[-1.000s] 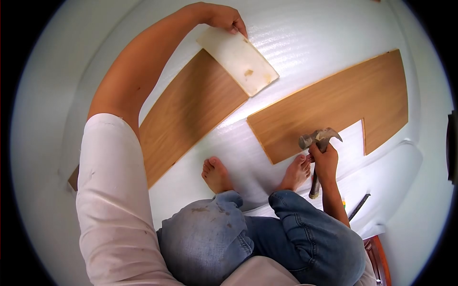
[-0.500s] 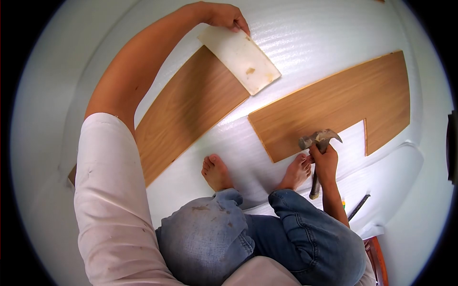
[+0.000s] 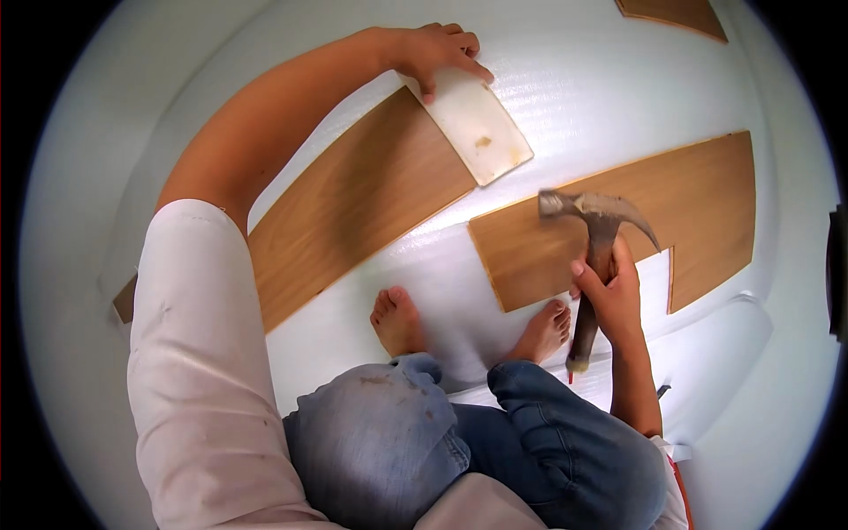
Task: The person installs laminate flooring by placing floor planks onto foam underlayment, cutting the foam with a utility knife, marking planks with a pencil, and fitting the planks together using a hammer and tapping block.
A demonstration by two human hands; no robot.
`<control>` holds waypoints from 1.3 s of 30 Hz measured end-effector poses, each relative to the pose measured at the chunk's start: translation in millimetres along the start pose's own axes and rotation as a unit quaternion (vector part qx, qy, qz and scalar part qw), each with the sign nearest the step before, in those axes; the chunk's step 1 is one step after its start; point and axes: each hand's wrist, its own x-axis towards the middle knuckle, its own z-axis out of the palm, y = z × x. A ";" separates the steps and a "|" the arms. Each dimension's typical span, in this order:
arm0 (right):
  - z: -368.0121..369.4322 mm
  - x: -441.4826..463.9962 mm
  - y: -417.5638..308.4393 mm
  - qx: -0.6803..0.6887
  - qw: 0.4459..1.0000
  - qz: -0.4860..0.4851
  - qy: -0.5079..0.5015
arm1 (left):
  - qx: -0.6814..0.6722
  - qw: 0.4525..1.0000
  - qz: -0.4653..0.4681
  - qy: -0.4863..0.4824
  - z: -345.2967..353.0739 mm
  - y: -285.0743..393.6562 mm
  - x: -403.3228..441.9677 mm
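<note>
My left hand rests with its fingers spread over the far end of a stained off-white block. The block lies against the short end of a long brown plank. In my right hand is a claw hammer, held by its dark handle with the head up and the claw pointing right. Behind the hammer lies a second brown plank with a notch cut in its near edge.
White foam sheeting covers the floor. Another brown board lies at the top right. Two bare feet stand on the sheeting near the planks. A dark object sits at the far right edge.
The hammer has risen toward the camera in my right hand. My left hand has shifted from pinching the block's far edge to spreading over it. The view has tilted, showing more of the top-right board.
</note>
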 end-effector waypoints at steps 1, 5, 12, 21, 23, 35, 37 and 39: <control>6.1 -3.6 -10.5 0.048 0.998 -0.036 -0.024 | 0.000 1.000 -0.001 0.002 6.2 -2.5 -0.9; 29.6 15.6 7.7 -0.060 0.992 -0.099 -0.053 | -0.042 0.997 -0.039 0.060 5.5 -13.3 -5.0; 77.3 54.4 -36.7 -0.238 0.963 -0.129 -0.011 | -0.007 0.998 -0.045 0.039 8.5 -11.2 -3.2; 90.4 71.8 -44.8 -0.311 0.941 -0.124 -0.046 | 0.005 0.997 -0.045 0.056 16.8 -10.4 -5.0; 73.1 61.3 -79.4 -0.275 0.955 -0.096 -0.050 | 0.023 0.998 -0.051 0.032 12.3 -10.1 -3.4; 88.6 74.3 -41.6 -0.325 0.940 -0.099 -0.026 | 0.032 0.998 -0.033 0.042 11.5 -6.2 -9.5; 78.8 66.4 -52.2 -0.274 0.952 -0.133 0.017 | 0.077 0.995 -0.036 0.054 1.0 -17.9 -4.0; 80.3 61.9 -55.9 -0.204 0.947 -0.226 0.100 | 0.024 0.998 -0.017 0.059 17.5 -14.9 -6.5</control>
